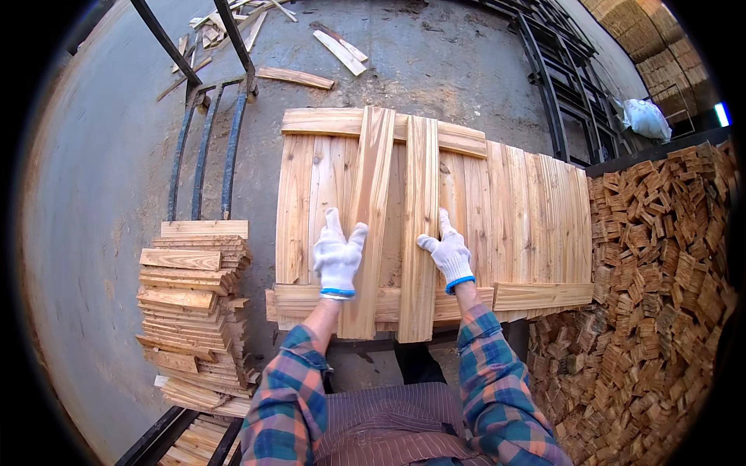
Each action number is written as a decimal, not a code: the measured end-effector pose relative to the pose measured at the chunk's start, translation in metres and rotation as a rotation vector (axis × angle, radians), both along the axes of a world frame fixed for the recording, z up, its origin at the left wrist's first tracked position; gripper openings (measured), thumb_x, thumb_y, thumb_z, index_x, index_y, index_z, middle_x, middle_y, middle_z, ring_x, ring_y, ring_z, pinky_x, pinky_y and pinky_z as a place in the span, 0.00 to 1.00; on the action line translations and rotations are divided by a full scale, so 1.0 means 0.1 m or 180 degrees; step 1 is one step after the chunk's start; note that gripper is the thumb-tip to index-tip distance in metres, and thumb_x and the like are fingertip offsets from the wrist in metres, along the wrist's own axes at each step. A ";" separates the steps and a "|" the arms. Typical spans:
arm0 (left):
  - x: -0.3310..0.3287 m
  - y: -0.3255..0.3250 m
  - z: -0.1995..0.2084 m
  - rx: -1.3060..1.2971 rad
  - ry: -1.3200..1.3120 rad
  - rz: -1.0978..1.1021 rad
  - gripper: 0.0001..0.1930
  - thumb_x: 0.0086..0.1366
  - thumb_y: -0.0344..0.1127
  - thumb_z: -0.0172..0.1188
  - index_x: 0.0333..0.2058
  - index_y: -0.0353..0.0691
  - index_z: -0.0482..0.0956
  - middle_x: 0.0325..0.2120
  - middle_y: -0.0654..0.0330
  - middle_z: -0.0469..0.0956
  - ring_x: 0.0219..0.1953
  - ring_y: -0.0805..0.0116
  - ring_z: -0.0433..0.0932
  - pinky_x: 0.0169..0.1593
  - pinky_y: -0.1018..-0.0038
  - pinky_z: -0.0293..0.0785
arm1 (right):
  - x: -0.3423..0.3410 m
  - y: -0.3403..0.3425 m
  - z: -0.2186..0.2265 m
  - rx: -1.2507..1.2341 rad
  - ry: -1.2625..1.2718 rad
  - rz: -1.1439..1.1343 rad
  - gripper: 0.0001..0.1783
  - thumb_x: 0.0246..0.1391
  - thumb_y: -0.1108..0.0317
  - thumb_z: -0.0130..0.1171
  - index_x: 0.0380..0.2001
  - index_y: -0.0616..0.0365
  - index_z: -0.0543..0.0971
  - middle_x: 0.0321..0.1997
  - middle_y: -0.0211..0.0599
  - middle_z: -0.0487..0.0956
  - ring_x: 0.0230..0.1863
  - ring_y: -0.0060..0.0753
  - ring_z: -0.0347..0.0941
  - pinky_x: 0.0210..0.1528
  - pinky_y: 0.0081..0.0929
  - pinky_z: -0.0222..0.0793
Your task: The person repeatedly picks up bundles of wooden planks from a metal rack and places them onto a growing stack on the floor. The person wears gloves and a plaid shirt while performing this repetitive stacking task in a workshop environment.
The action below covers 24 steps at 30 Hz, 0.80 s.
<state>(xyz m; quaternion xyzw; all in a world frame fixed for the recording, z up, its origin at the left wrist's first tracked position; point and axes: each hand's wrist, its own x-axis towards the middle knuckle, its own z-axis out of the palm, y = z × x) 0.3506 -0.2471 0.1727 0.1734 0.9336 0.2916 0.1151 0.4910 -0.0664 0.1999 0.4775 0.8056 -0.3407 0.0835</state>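
Two loose wooden planks lie side by side, running near to far, across a layer of boards (517, 217). My left hand (338, 256), in a white knit glove with a blue cuff, is open beside the left plank (368, 210). Its index finger points away from me, and its thumb is at that plank's left edge. By the right plank (420, 225), my right hand (451, 255) is gloved alike and open, its thumb reaching onto the plank's right edge. A strip of bare boards shows between the planks. Crosswise pieces lie under both plank ends.
A stack of short boards (186, 303) stands at left, with a dark metal rack (206, 147) beyond it. Many small wood blocks (653, 256) are heaped at right. Wood scraps (339, 53) litter the floor; metal frames (556, 85) and a white sack (646, 119) are farther back.
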 end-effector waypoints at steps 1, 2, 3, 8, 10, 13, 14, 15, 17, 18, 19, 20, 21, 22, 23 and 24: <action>0.05 0.17 -0.02 -0.0010 -0.0042 0.0318 0.35 0.65 0.58 0.57 0.61 0.37 0.67 0.37 0.43 0.79 0.38 0.47 0.81 0.42 0.61 0.78 | -0.09 -0.08 -0.05 -0.0147 0.0340 -0.0014 0.50 0.51 0.52 0.65 0.72 0.52 0.53 0.64 0.60 0.69 0.64 0.55 0.67 0.64 0.40 0.64; -0.01 0.18 -0.15 0.0236 -0.0008 0.0327 0.34 0.65 0.56 0.58 0.61 0.36 0.69 0.38 0.42 0.80 0.38 0.45 0.81 0.43 0.62 0.78 | -0.16 -0.17 -0.11 -0.0292 0.0678 -0.0018 0.49 0.51 0.55 0.66 0.71 0.55 0.54 0.64 0.60 0.69 0.65 0.55 0.66 0.64 0.38 0.64; -0.03 0.17 -0.20 0.0448 0.0012 0.0338 0.33 0.65 0.55 0.58 0.60 0.35 0.70 0.38 0.41 0.80 0.39 0.44 0.81 0.45 0.62 0.78 | -0.21 -0.25 -0.16 -0.0472 0.0997 -0.0023 0.48 0.51 0.57 0.66 0.71 0.58 0.54 0.65 0.59 0.68 0.66 0.54 0.66 0.64 0.36 0.63; -0.43 -0.27 -0.11 0.1591 -0.0795 0.0686 0.26 0.64 0.42 0.64 0.54 0.28 0.75 0.45 0.45 0.81 0.45 0.60 0.81 0.50 0.72 0.75 | -0.55 -0.59 -0.31 -0.0860 0.1995 -0.0080 0.43 0.53 0.67 0.64 0.69 0.63 0.56 0.68 0.55 0.66 0.69 0.43 0.64 0.68 0.28 0.58; -0.64 -0.53 -0.18 0.1779 -0.0800 0.0846 0.25 0.64 0.40 0.65 0.54 0.28 0.75 0.42 0.52 0.83 0.41 0.69 0.79 0.48 0.75 0.74 | -0.77 -0.80 -0.18 -0.1008 0.1907 -0.0021 0.43 0.54 0.67 0.63 0.70 0.61 0.56 0.68 0.53 0.66 0.69 0.42 0.63 0.67 0.27 0.58; -0.92 -0.70 -0.12 0.1626 -0.0851 0.0770 0.23 0.65 0.40 0.63 0.54 0.31 0.76 0.41 0.56 0.83 0.39 0.72 0.78 0.44 0.77 0.73 | -1.04 -0.89 -0.26 -0.0985 0.1858 -0.0009 0.41 0.55 0.68 0.63 0.70 0.58 0.57 0.69 0.49 0.65 0.69 0.39 0.63 0.67 0.26 0.59; -1.04 -0.77 -0.30 0.1579 -0.1002 0.0687 0.23 0.66 0.41 0.62 0.54 0.31 0.77 0.44 0.56 0.83 0.40 0.72 0.78 0.46 0.77 0.74 | -1.13 -0.92 -0.27 -0.0912 0.1752 -0.0006 0.41 0.55 0.68 0.63 0.70 0.58 0.57 0.70 0.49 0.65 0.69 0.39 0.63 0.67 0.26 0.59; -1.04 -0.79 -0.35 0.1628 -0.0911 0.0732 0.23 0.67 0.41 0.62 0.54 0.31 0.77 0.44 0.55 0.83 0.40 0.72 0.79 0.46 0.77 0.74 | -1.19 -0.96 -0.26 -0.0824 0.1619 -0.0011 0.41 0.55 0.68 0.63 0.70 0.58 0.58 0.70 0.48 0.65 0.69 0.39 0.63 0.66 0.26 0.59; -1.03 -0.81 -0.44 0.1731 -0.0712 0.0842 0.23 0.67 0.42 0.61 0.54 0.31 0.76 0.46 0.55 0.82 0.41 0.72 0.79 0.47 0.77 0.74 | -1.22 -0.97 -0.20 -0.0849 0.1479 0.0037 0.41 0.55 0.65 0.63 0.69 0.59 0.58 0.69 0.50 0.64 0.69 0.43 0.63 0.66 0.28 0.60; -1.05 -0.84 -0.46 0.1638 -0.0739 0.0845 0.23 0.66 0.46 0.60 0.53 0.35 0.78 0.45 0.45 0.81 0.46 0.60 0.82 0.47 0.71 0.75 | -1.26 -0.97 -0.17 -0.0761 0.1353 0.0130 0.41 0.55 0.65 0.63 0.69 0.59 0.58 0.69 0.51 0.64 0.69 0.44 0.62 0.66 0.28 0.60; -1.04 -0.83 -0.45 0.1645 -0.0813 0.0780 0.23 0.66 0.47 0.60 0.52 0.36 0.78 0.45 0.45 0.81 0.45 0.57 0.82 0.47 0.71 0.76 | -1.24 -0.97 -0.17 -0.0679 0.1210 0.0209 0.41 0.55 0.64 0.63 0.69 0.59 0.58 0.70 0.51 0.64 0.69 0.45 0.62 0.66 0.29 0.60; -1.04 -0.79 -0.44 0.1657 -0.0878 0.0735 0.22 0.66 0.47 0.59 0.52 0.38 0.79 0.45 0.44 0.81 0.45 0.55 0.82 0.47 0.70 0.76 | -1.20 -0.93 -0.35 -0.0447 0.1495 0.0304 0.42 0.54 0.62 0.63 0.69 0.58 0.58 0.66 0.56 0.68 0.66 0.48 0.66 0.64 0.31 0.62; -1.07 -0.89 -0.43 0.1591 -0.0899 0.0783 0.22 0.66 0.48 0.59 0.51 0.39 0.80 0.44 0.44 0.81 0.44 0.52 0.82 0.46 0.69 0.76 | -1.25 -1.00 -0.31 -0.0583 0.1321 0.0294 0.42 0.54 0.61 0.63 0.69 0.57 0.59 0.58 0.61 0.74 0.60 0.50 0.72 0.60 0.34 0.66; -1.07 -0.85 -0.35 0.1420 -0.0858 0.0757 0.22 0.67 0.46 0.59 0.52 0.36 0.79 0.44 0.47 0.82 0.44 0.59 0.82 0.47 0.71 0.76 | -1.22 -0.95 -0.50 -0.0738 0.1559 0.0253 0.41 0.54 0.63 0.64 0.69 0.58 0.59 0.51 0.63 0.78 0.53 0.52 0.77 0.55 0.37 0.69; -1.04 -0.83 -0.30 0.1172 -0.0800 0.0809 0.22 0.68 0.44 0.59 0.53 0.33 0.78 0.44 0.50 0.83 0.43 0.65 0.82 0.47 0.73 0.76 | -1.21 -0.98 -0.50 -0.0323 0.1726 0.0392 0.41 0.54 0.64 0.65 0.68 0.58 0.61 0.46 0.59 0.81 0.47 0.46 0.79 0.50 0.34 0.72; -0.94 -0.79 -0.31 0.0414 0.0315 0.0789 0.21 0.67 0.47 0.57 0.51 0.37 0.79 0.37 0.48 0.83 0.39 0.56 0.83 0.43 0.68 0.78 | -1.22 -0.98 -0.42 -0.0448 0.1491 0.0308 0.41 0.53 0.63 0.66 0.68 0.60 0.62 0.42 0.50 0.82 0.40 0.34 0.78 0.46 0.29 0.73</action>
